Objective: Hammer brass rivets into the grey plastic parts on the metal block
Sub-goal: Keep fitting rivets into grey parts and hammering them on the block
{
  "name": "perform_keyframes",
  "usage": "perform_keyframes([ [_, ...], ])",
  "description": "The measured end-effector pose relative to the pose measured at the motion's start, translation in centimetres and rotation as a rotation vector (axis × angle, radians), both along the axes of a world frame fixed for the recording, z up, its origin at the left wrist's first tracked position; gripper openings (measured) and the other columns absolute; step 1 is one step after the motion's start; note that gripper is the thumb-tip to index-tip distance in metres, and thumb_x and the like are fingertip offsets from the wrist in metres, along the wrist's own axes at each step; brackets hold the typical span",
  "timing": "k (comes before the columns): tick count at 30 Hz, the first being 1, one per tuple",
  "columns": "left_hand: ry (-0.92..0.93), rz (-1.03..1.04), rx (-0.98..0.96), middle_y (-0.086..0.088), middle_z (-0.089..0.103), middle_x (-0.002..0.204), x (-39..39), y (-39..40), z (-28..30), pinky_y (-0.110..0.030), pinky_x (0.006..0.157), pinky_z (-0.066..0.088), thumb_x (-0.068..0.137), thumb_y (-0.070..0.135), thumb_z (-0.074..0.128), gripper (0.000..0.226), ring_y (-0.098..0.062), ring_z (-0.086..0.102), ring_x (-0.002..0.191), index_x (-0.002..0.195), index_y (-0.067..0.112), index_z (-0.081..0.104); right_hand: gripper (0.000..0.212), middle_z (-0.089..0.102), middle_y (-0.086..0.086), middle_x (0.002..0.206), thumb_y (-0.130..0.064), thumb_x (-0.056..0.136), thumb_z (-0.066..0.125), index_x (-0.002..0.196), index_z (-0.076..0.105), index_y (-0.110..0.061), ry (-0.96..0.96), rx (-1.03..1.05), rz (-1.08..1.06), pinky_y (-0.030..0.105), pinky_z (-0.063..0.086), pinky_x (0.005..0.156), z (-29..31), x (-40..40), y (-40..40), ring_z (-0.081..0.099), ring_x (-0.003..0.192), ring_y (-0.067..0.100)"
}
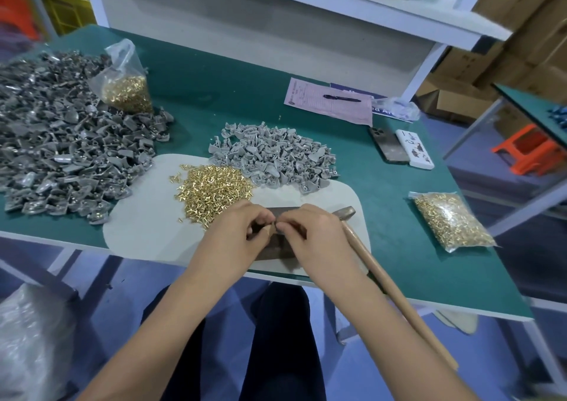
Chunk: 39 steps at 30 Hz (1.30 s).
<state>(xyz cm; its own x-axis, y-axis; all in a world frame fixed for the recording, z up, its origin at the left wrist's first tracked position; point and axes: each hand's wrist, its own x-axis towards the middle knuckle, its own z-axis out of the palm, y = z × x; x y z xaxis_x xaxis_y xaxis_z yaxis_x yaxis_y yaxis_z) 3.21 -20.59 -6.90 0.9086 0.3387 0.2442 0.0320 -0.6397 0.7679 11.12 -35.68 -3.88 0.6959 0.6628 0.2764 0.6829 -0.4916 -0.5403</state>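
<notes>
Pinching one small part, hands together over metal block; two rivet bags, one hammer.

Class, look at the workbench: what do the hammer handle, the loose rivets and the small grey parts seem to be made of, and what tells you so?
Hammer handle: likely wood, pale tan and matt.
Loose rivets: probably brass, shiny golden glints.
Small grey parts: apparently moulded plastic, uniform dull grey, identical shapes.
Metal block: dark and dull, mostly hidden by both hands; its look alone leaves the material open.
</notes>
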Motion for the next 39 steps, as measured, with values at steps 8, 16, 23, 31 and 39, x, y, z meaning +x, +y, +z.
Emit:
perform_keyframes([
  [8,-0.003,0.06,0.072,0.017,0.056,0.088,-0.6,-0.3,-0.1,-0.016,0.063,0.038,0.088,0.028,0.069,0.007,-0.001,0.053,0.077,0.09,0.035,0.069,0.044,0.053,0.016,0.123,-0.042,0.1,0.058,0.136,0.057,-0.016,-0.015,-0.385,-0.676,0.044,0.038,0.096,-3.2,2.1,-6.9,0.044,0.114,0.037],
  [16,0.024,0.068,0.14,0.015,0.056,0.084,-0.6,0.0,0.8,-0.027,0.063,0.046,0.088,0.032,0.073,0.002,-0.003,0.054,0.074,0.089,0.033,0.073,0.031,0.061,0.004,0.106,-0.035,0.109,0.034,0.108,0.059,-0.018,0.009,-0.221,-0.568,0.038,0.036,0.064,-1.4,1.6,-7.5,0.057,0.079,0.029],
  [23,0.064,0.085,0.311,0.014,0.053,0.081,-0.2,0.1,1.6,-0.026,0.059,0.033,0.089,0.036,0.071,0.005,-0.009,0.051,0.08,0.091,0.033,0.075,0.055,0.057,-0.004,0.065,-0.073,0.095,0.025,0.083,0.051,-0.026,0.037,-0.274,-0.271,0.041,0.048,0.061,1.5,-1.4,-5.3,0.054,0.071,0.029],
  [31,0.052,0.062,0.245,0.012,0.055,0.081,-0.3,0.2,1.6,-0.032,0.063,0.047,0.089,0.033,0.072,0.003,-0.014,0.054,0.083,0.088,0.033,0.075,0.034,0.049,-0.004,0.061,-0.06,0.104,0.027,0.092,0.045,-0.033,-0.16,-0.182,-0.262,0.04,0.04,0.055,1.6,-1.9,-3.5,0.048,0.063,0.036],
  [39,0.029,0.104,0.263,0.012,0.056,0.079,-0.3,0.1,1.4,-0.028,0.057,0.041,0.087,0.037,0.072,0.004,-0.013,0.053,0.082,0.086,0.034,0.075,0.039,0.052,-0.002,0.061,-0.065,0.101,0.025,0.087,0.043,-0.033,-0.133,-0.131,-0.316,0.04,0.039,0.054,1.7,-1.9,-3.6,0.047,0.062,0.036],
])
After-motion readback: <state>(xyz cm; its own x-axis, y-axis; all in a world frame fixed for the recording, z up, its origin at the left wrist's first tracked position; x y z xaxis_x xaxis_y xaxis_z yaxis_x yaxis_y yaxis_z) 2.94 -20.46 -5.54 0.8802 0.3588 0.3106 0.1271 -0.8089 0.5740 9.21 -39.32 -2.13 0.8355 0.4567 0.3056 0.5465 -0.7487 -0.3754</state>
